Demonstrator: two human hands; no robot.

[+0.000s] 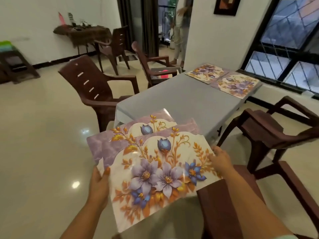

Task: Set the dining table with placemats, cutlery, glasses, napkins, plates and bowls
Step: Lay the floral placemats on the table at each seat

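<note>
I hold two floral placemats fanned out in front of me, short of the near end of the grey table (186, 100). The top placemat (155, 176) shows purple and blue flowers with gold leaves; the second placemat (138, 128) pokes out behind it, towards the table. My left hand (99, 183) grips the left edge, thumb on top. My right hand (221, 160) holds the right edge, fingers over the print. Two more placemats (206, 72) (237, 85) lie side by side at the table's far end.
Brown plastic chairs stand around the table: one on the left (96, 90), one at the far left (151, 66), one on the right (276, 125), and one right below my right arm (224, 195). A person (181, 30) stands in the far doorway. A window (290, 42) fills the right wall.
</note>
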